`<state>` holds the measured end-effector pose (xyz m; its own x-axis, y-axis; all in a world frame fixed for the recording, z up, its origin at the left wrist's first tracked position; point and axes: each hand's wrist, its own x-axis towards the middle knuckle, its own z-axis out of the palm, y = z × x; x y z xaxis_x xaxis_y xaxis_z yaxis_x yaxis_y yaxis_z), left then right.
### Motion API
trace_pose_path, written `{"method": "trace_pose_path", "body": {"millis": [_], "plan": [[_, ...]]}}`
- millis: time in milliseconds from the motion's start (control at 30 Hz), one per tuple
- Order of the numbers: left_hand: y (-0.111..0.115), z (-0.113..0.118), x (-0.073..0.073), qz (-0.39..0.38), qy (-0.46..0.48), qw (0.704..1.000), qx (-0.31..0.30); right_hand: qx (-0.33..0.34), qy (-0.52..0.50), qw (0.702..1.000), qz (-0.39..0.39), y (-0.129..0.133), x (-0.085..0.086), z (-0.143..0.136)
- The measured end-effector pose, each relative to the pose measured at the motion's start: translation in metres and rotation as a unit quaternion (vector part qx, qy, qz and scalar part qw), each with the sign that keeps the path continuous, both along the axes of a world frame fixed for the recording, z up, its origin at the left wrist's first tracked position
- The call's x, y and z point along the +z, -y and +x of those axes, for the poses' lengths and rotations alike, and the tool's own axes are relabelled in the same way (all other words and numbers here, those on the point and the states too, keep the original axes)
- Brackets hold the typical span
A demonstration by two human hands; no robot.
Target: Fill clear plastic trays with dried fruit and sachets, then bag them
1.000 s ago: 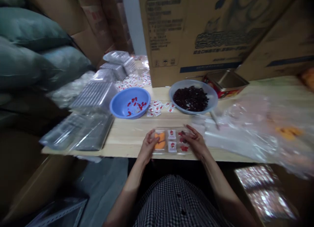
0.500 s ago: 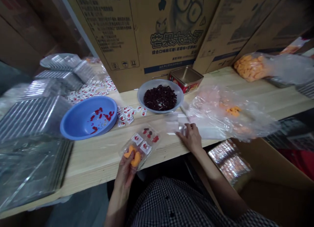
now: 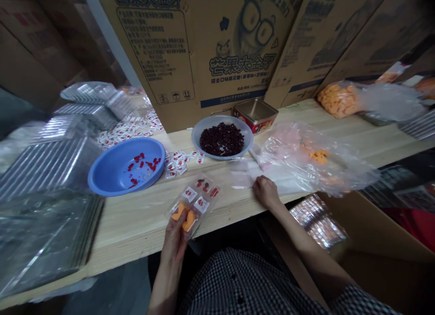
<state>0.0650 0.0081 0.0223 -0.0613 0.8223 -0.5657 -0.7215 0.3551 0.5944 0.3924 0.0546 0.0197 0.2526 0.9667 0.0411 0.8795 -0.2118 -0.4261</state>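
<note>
Left hand (image 3: pixel 176 239): gripping the near end of a clear plastic tray (image 3: pixel 194 202), fingers clenched on its orange-filled end. Tray sitting tilted at the near edge of the wooden table (image 3: pixel 136 224), slightly overhanging it, long axis running diagonally away to the right. Tray contents, near to far: 2 orange pieces (image 3: pixel 184 216), 2 small white sachets with red print (image 3: pixel 195 199), a few dark red bits (image 3: pixel 205 186).

Right hand (image 3: pixel 266 191): resting on the table well to the right of the tray, fingers curled down onto a flat clear plastic bag (image 3: pixel 243 176); unable to tell whether pinching the bag or only pressing on it.

Surroundings:
- Blue bowl (image 3: pixel 128 166) sitting left of the tray, holding a few red bits.
- Grey bowl (image 3: pixel 222 137) sitting beyond the tray, holding dark red dried pieces.
- Loose sachets (image 3: pixel 178 160) lying between the 2 bowls, more lying further back on the left.
- Red tin (image 3: pixel 255 113) standing open just behind the grey bowl.
- Crumpled clear bag (image 3: pixel 312 163) lying right of the right hand, holding some orange pieces.
- Second bag of orange pieces (image 3: pixel 340 99) lying far right.
- Stacks of empty clear trays (image 3: pixel 50 161) piling up at the left end of the table.
- Printed cardboard boxes (image 3: pixel 210 47) standing along the back.
</note>
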Motion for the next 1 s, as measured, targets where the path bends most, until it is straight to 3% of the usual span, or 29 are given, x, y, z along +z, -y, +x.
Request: {"method": "trace_pose_path", "body": {"millis": [167,267,333,400,567,767,1000], "plan": [[-0.006,0.006,0.001,-0.002,0.002,1.0,-0.005,-0.025,-0.147,0.989,0.013,-0.001,-0.012,0.023],[-0.01,0.015,-0.001,0.002,0.007,1.0,-0.013,-0.017,-0.336,0.941,0.018,0.0,-0.013,0.037],[-0.013,0.024,-0.001,0.005,0.011,1.0,-0.026,0.006,-0.403,0.915,-0.001,0.0,-0.01,0.045],[-0.017,0.034,-0.001,0.008,0.015,0.999,-0.041,0.025,-0.394,0.919,-0.021,0.002,-0.007,0.049],[-0.023,0.058,0.004,0.005,0.03,0.998,-0.058,0.022,-0.271,0.962,-0.005,0.006,0.0,0.045],[-0.019,0.064,0.002,0.015,0.026,0.997,-0.064,0.015,-0.095,0.995,0.009,0.012,0.007,0.033],[-0.019,0.074,0.005,0.041,0.026,0.995,-0.084,-0.04,-0.216,0.975,0.031,0.011,-0.007,0.034]]}}
